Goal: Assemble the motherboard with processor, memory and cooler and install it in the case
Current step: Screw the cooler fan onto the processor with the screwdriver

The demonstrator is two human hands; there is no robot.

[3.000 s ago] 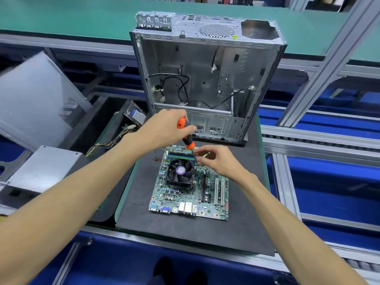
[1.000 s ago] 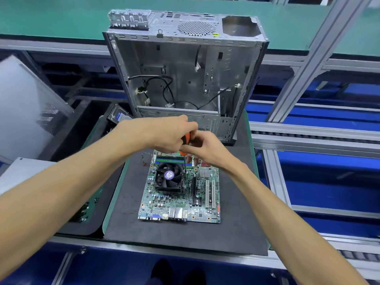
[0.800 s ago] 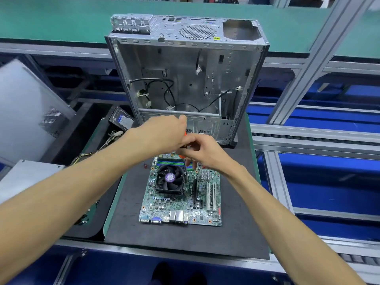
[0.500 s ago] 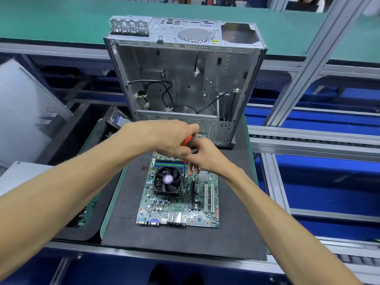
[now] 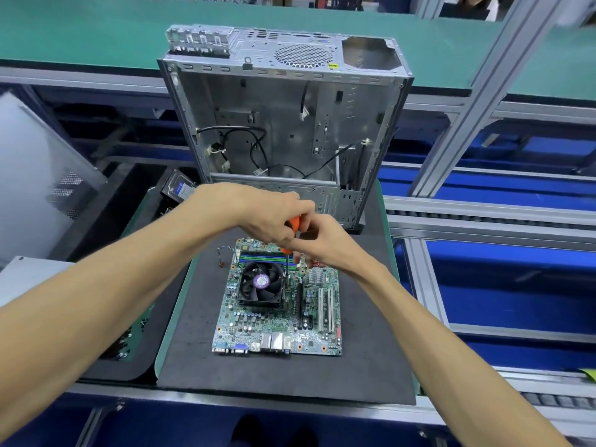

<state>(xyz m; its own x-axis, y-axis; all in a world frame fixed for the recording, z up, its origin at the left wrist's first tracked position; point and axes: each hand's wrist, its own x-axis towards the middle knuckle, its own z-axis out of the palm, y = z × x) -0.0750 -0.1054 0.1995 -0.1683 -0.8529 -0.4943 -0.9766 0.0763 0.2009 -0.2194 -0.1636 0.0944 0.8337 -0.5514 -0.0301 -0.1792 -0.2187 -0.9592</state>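
Note:
A green motherboard [image 5: 277, 330] lies flat on a black mat [image 5: 290, 372]. A black cooler fan [image 5: 261, 283] sits on it, with memory sticks [image 5: 267, 257] just behind. My left hand [image 5: 264, 211] grips the orange handle of a screwdriver [image 5: 293, 223], held upright. Its shaft comes down at the cooler's far right corner. My right hand [image 5: 322, 243] holds the lower part of the handle against the left hand. The open metal case [image 5: 283, 124] stands upright behind the board, loose cables inside it.
A hard drive [image 5: 179, 188] lies left of the case in a dark tray. A grey side panel [image 5: 42, 175] leans at the far left. Aluminium frame rails [image 5: 483, 217] and blue surfaces run along the right. A green bench [image 5: 96, 30] spans the back.
The right hand has moved from beside the memory up onto the screwdriver, meeting the left hand. The screwdriver stays upright at the cooler's far right corner. The camera has shifted slightly.

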